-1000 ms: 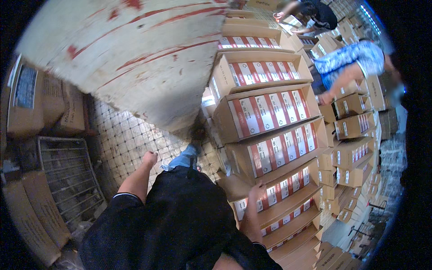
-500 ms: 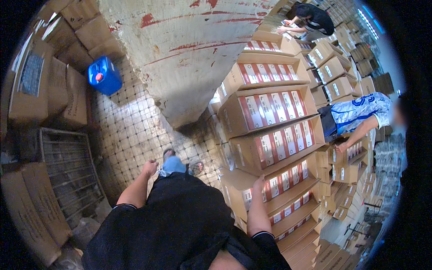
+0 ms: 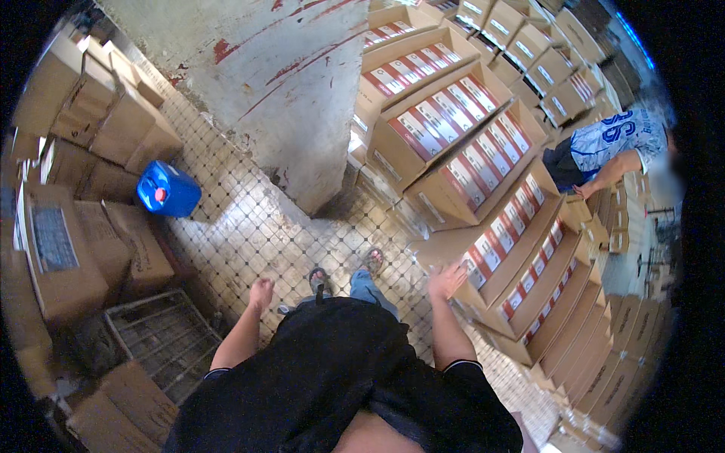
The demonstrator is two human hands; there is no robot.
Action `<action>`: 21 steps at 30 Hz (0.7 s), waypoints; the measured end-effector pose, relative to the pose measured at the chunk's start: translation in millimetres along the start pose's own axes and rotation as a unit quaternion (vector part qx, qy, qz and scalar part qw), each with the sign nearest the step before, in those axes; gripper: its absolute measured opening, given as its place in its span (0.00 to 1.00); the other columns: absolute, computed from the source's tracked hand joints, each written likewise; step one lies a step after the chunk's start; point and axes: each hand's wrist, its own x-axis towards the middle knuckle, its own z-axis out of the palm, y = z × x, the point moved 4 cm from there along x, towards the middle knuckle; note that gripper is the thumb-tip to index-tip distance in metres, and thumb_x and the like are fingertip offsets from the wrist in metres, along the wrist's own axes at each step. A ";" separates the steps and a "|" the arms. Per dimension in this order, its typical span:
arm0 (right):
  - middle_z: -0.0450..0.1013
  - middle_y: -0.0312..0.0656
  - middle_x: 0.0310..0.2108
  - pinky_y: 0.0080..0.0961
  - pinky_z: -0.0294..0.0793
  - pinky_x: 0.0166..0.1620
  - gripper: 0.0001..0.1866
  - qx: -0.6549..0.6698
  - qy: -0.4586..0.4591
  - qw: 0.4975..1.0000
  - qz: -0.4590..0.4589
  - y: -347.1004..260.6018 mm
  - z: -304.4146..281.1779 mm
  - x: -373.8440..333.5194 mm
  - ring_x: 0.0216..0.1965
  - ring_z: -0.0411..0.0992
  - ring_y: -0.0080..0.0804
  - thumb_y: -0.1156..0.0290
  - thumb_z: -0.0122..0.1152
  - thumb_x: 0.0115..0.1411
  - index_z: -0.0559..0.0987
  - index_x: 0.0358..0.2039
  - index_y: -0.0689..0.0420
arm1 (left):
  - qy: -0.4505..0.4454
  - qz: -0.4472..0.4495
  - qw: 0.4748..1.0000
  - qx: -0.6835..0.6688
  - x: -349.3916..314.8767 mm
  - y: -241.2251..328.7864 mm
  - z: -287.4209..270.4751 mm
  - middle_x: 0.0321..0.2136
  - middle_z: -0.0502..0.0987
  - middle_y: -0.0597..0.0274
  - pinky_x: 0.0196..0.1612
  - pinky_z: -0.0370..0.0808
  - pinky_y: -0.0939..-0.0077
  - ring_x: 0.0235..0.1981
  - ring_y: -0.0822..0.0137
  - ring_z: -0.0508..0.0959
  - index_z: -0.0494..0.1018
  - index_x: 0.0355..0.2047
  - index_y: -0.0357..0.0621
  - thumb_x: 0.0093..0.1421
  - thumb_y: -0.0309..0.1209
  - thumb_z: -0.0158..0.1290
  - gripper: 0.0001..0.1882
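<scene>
My right hand [image 3: 448, 281], fingers stretched out, is at the near side of an open brown carton [image 3: 495, 234]. Its fingertips are close to a row of upright red-and-white boxes [image 3: 504, 235] inside; whether they touch is hard to tell. My left hand [image 3: 261, 294] hangs over the tiled floor with its fingers loosely curled, and nothing shows in it. Beyond the right hand, another open carton [image 3: 445, 217] is filled with similar red-and-white boxes.
A worn pillar [image 3: 294, 98] with red streaks stands ahead. On the left are a blue jerrycan [image 3: 168, 189], stacked cartons [image 3: 113, 128] and a metal rack [image 3: 162, 332]. A person in a white-and-blue shirt [image 3: 615, 143] is beyond the cartons on the right.
My view has turned, and the carton row now slants down to the right. My right hand is at the carton's near side with fingers spread. The far person in black is out of view.
</scene>
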 end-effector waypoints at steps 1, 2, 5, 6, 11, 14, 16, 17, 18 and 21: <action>0.50 0.55 0.64 0.47 0.47 0.65 0.40 0.016 -0.026 0.999 0.033 6.5 2.2 -2.1 0.66 0.47 0.51 0.59 0.58 0.55 0.54 0.64 0.59 | -0.025 0.104 0.986 0.127 0.5 -17.0 -4.6 0.35 0.79 0.49 0.45 0.73 0.62 0.42 0.53 0.78 0.75 0.44 0.42 0.57 0.42 0.50 0.20; 0.49 0.54 0.65 0.46 0.47 0.66 0.41 0.046 -0.055 0.996 0.059 12.2 4.1 -4.4 0.67 0.44 0.51 0.59 0.58 0.56 0.53 0.64 0.61 | -0.052 0.118 0.967 0.222 3.2 -35.8 -7.5 0.37 0.79 0.49 0.46 0.73 0.61 0.43 0.52 0.77 0.75 0.43 0.43 0.56 0.42 0.50 0.20; 0.44 0.53 0.67 0.40 0.44 0.68 0.42 0.035 -0.098 0.994 0.029 16.1 3.6 -7.8 0.69 0.38 0.50 0.58 0.58 0.56 0.50 0.65 0.63 | -0.079 0.180 0.929 0.312 -2.7 -64.9 -22.2 0.41 0.78 0.49 0.48 0.72 0.58 0.47 0.51 0.75 0.76 0.41 0.45 0.55 0.41 0.50 0.18; 0.43 0.53 0.67 0.38 0.42 0.68 0.43 0.034 -0.107 0.993 0.031 15.9 3.3 -8.6 0.69 0.37 0.50 0.58 0.57 0.56 0.50 0.65 0.63 | -0.088 0.173 0.920 0.341 -5.7 -68.6 -27.8 0.41 0.78 0.49 0.48 0.72 0.58 0.47 0.51 0.75 0.76 0.40 0.44 0.55 0.40 0.50 0.17; 0.40 0.53 0.68 0.35 0.38 0.69 0.44 0.014 -0.129 0.990 0.060 9.7 2.9 -18.5 0.69 0.34 0.49 0.56 0.57 0.56 0.48 0.65 0.64 | -0.027 0.111 0.947 0.302 -12.5 -46.8 -54.2 0.40 0.79 0.50 0.47 0.73 0.63 0.45 0.52 0.77 0.76 0.42 0.43 0.56 0.40 0.53 0.17; 0.41 0.53 0.68 0.35 0.38 0.69 0.45 0.022 -0.097 0.993 0.056 7.2 0.0 -21.1 0.69 0.34 0.50 0.55 0.57 0.56 0.49 0.65 0.64 | -0.038 0.046 0.996 0.071 -11.8 -29.2 -60.5 0.39 0.79 0.50 0.47 0.73 0.66 0.43 0.54 0.78 0.74 0.44 0.40 0.55 0.42 0.53 0.22; 0.42 0.53 0.68 0.36 0.38 0.69 0.45 0.022 -0.108 0.993 0.050 7.6 -0.6 -19.9 0.69 0.35 0.50 0.55 0.56 0.56 0.48 0.66 0.64 | -0.045 0.046 0.995 0.070 -14.5 -11.7 -66.1 0.38 0.79 0.49 0.46 0.73 0.66 0.42 0.55 0.79 0.74 0.45 0.38 0.56 0.41 0.53 0.22; 0.42 0.53 0.68 0.36 0.39 0.69 0.45 0.013 -0.110 0.992 0.053 8.8 -1.6 -19.0 0.69 0.36 0.50 0.55 0.56 0.56 0.48 0.66 0.63 | -0.034 0.079 0.993 0.085 -19.2 -1.1 -69.5 0.38 0.79 0.49 0.45 0.73 0.67 0.41 0.56 0.79 0.74 0.45 0.38 0.56 0.41 0.53 0.22; 0.43 0.53 0.67 0.36 0.40 0.69 0.44 0.029 -0.110 0.992 0.053 9.3 -3.0 -17.7 0.69 0.38 0.50 0.56 0.57 0.56 0.50 0.65 0.63 | -0.027 0.079 0.991 0.100 -24.1 6.2 -74.4 0.37 0.80 0.49 0.45 0.73 0.67 0.40 0.57 0.79 0.74 0.45 0.38 0.56 0.41 0.53 0.22; 0.49 0.53 0.65 0.38 0.46 0.67 0.40 0.038 -0.095 0.993 0.056 9.6 -10.0 -16.7 0.67 0.44 0.52 0.57 0.59 0.55 0.56 0.62 0.62 | -0.016 0.067 0.991 0.112 -38.1 12.0 -81.1 0.35 0.80 0.51 0.43 0.74 0.69 0.37 0.61 0.79 0.74 0.45 0.37 0.56 0.41 0.54 0.22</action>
